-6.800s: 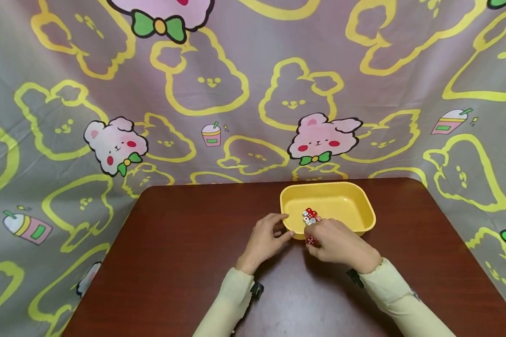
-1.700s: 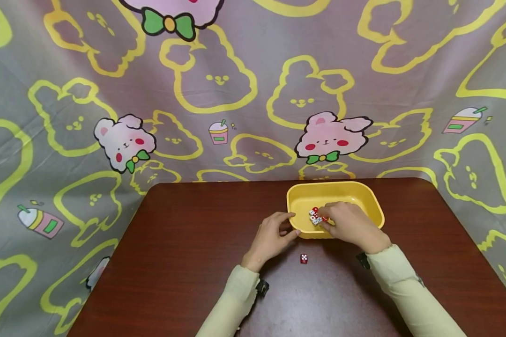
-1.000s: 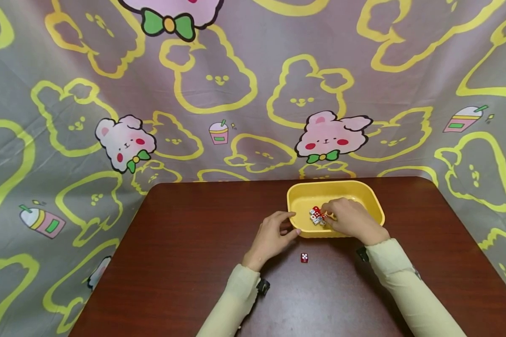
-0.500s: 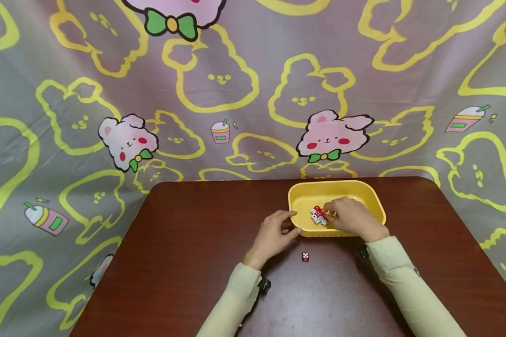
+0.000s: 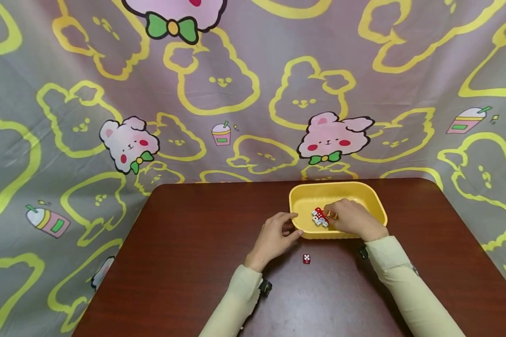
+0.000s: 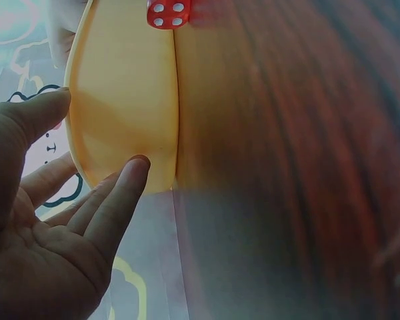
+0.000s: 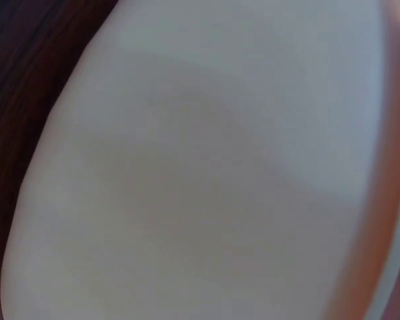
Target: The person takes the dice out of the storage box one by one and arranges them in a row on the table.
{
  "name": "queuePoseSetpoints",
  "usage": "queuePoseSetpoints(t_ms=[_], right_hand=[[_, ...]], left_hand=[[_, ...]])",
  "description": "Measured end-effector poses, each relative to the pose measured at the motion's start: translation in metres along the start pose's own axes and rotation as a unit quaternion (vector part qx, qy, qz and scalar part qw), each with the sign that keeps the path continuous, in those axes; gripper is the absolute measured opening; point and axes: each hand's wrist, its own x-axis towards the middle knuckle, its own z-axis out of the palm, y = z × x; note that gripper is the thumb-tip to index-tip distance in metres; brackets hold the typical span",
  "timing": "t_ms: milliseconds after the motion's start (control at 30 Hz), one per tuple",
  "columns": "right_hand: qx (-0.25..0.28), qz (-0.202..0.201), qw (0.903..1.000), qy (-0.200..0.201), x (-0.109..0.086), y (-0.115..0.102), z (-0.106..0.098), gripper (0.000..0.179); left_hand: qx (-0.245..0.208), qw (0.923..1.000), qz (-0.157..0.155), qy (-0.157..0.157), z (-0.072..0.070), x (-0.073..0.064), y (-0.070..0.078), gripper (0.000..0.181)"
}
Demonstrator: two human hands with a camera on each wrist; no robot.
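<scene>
A yellow plastic tub [image 5: 364, 232] stands at the back right of the brown table. Inside, toward its left, lies a small heap of red and white dice [image 5: 319, 218]. My right hand [image 5: 352, 219] reaches over the front rim, and its curled fingertips pinch a red die at the heap's right edge, mostly hidden by the fingers. Around the tub's front left corner rests my left hand [image 5: 274, 238]. Its thumb touches the rim and its extended fingers lie against the outer wall. One red die [image 5: 306, 259] sits on the table in front of the tub.
The brown table [image 5: 194, 243] ends at a patterned cloth [image 5: 244, 121] close behind the tub. Black wrist cameras are strapped under both sleeves [image 5: 240, 292]. In the right wrist view the tub's pale outer wall [image 7: 187, 167] fills nearly everything.
Since the oldest frame, a red die has come to rest on the table and my right hand has gone from the front rim into the tub, then slightly right. My left hand stays at the corner.
</scene>
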Motion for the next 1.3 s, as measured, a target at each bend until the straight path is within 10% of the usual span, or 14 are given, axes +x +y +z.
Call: queuePoseSetpoints(t_ms=[1300], right_hand=[[0.017, 0.015, 0.9990, -0.038, 0.0070, 0.0047, 0.0069, 0.031]], left_hand=[[-0.005, 1.0000, -0.005, -0.003, 0.0000, -0.0007, -0.0003, 0.051]])
